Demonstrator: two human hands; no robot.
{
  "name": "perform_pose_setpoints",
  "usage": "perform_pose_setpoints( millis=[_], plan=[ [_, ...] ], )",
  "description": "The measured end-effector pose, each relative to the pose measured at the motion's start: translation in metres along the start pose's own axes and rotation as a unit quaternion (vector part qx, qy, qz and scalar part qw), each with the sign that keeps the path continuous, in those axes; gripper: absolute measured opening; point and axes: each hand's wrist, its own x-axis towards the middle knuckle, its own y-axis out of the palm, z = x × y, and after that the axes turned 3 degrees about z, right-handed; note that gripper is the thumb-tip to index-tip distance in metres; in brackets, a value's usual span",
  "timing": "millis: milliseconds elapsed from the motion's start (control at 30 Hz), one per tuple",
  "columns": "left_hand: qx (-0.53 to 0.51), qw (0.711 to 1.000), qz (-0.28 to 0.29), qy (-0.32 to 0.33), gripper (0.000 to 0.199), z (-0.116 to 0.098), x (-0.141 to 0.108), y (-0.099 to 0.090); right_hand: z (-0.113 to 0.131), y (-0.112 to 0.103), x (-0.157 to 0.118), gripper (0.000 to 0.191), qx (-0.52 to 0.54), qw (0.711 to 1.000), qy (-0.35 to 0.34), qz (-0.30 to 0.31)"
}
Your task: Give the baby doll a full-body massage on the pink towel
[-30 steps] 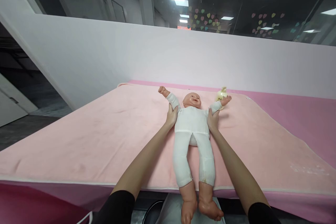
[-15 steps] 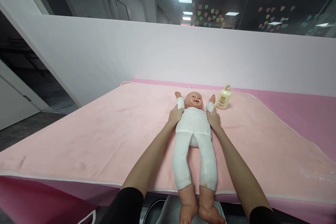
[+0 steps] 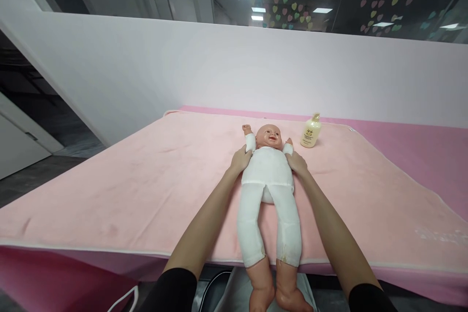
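A baby doll (image 3: 267, 168) with a white cloth body lies face up, its head toward the wall and its bare feet past the near edge of the pink blanket. My left hand (image 3: 241, 159) is closed round the doll's arm on the left side, near the shoulder. On the right side, my right hand (image 3: 296, 162) grips the doll's other arm, with its fingers partly hidden behind it. Both small doll hands stick up beyond my grip. A pale yellow pump bottle (image 3: 310, 131) stands upright to the right of the doll's head.
The pink blanket (image 3: 127, 180) covers the table, with a darker pink surface (image 3: 420, 156) at the right. A white wall (image 3: 256, 68) rises behind it, under dark glass. A white cable (image 3: 126, 297) hangs below the near edge.
The doll's arm on the right side has moved inward and lower, closer to its head, with my right hand on it. The camera view has shifted slightly.
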Motion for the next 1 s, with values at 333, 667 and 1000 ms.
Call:
perform_pose_setpoints(
  millis=[333, 667, 1000],
  plan=[
    [-0.432, 0.902, 0.007, 0.01, 0.037, 0.023, -0.026, -0.003, -0.035, -0.003, -0.015, 0.033, 0.446, 0.884, -0.126, 0.05],
    [-0.424, 0.894, 0.13, 0.067, 0.037, 0.025, -0.03, -0.031, -0.042, -0.019, -0.019, 0.021, 0.471, 0.852, -0.181, 0.141],
    [-0.452, 0.878, 0.151, 0.042, 0.023, 0.025, -0.025, -0.03, -0.049, -0.022, -0.016, 0.027, 0.477, 0.841, -0.189, 0.174]
  ],
)
